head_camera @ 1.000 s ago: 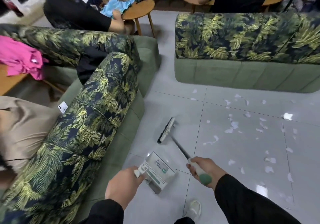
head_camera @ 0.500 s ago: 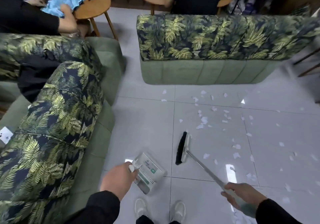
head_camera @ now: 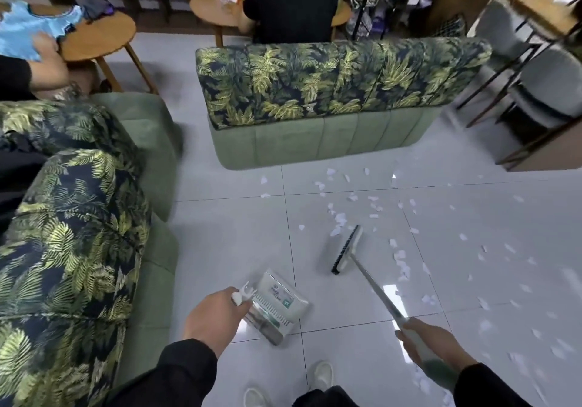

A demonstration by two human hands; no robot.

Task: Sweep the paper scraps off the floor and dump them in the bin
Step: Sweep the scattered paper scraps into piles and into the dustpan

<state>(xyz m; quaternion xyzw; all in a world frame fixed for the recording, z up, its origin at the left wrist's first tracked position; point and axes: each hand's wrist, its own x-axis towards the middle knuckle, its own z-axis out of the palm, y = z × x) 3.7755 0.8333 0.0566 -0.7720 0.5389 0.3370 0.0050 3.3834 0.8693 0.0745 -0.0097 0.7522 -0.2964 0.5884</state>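
Observation:
Several white paper scraps [head_camera: 340, 217] lie scattered over the grey tiled floor [head_camera: 239, 236], from the far sofa's base out to the right. My right hand [head_camera: 430, 342] grips the handle of a small broom [head_camera: 347, 249], whose black bristle head hangs just above the floor at the left edge of the scraps. My left hand [head_camera: 212, 317] grips the handle of a white dustpan [head_camera: 277, 309], held low over the floor, left of the broom. No bin is in view.
A leaf-patterned green sofa [head_camera: 72, 249] runs along the left, another [head_camera: 318, 104] stands across the floor ahead. Behind are round wooden tables [head_camera: 97, 39] and seated people. Grey chairs [head_camera: 548, 88] stand at the right. My shoes [head_camera: 321, 375] are at the bottom.
The view has swung right and forward. The broom head has moved right, closer to the scraps. The dustpan stays low in my left hand.

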